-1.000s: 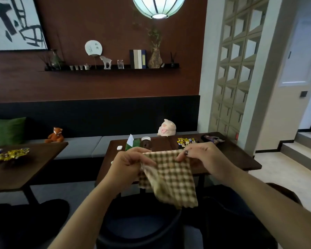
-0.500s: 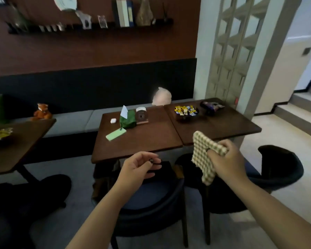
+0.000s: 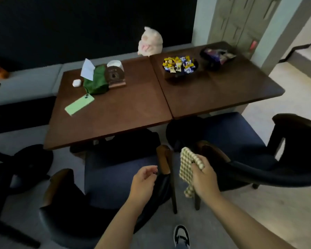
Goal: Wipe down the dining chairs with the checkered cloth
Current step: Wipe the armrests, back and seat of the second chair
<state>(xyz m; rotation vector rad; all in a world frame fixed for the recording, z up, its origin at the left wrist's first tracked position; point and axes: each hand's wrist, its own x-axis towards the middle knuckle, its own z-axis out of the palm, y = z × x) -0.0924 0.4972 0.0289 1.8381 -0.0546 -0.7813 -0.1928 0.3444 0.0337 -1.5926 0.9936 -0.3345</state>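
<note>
My right hand (image 3: 203,178) grips the bunched beige checkered cloth (image 3: 186,167), which hangs just above the wooden arm end of the right dining chair (image 3: 241,150). My left hand (image 3: 143,182) hovers with loosely curled fingers and holds nothing, close to the wooden arm tip of the left dining chair (image 3: 104,180). Both chairs have dark curved backs and blue seats and stand tucked at the table's near edge. The cloth's lower end dangles between the two chairs.
Two brown tables (image 3: 115,112) stand pushed together, bearing a green phone (image 3: 79,104), a tissue holder (image 3: 95,79), a candy bowl (image 3: 180,66) and a snack bowl (image 3: 216,57). A plush toy (image 3: 150,42) sits on the grey bench. My shoe (image 3: 181,236) shows below.
The view has tilted down toward the chairs. My right hand has carried the cloth lower, toward the right chair's arm. My left hand, off the cloth since half a second ago, dropped beside the left chair.
</note>
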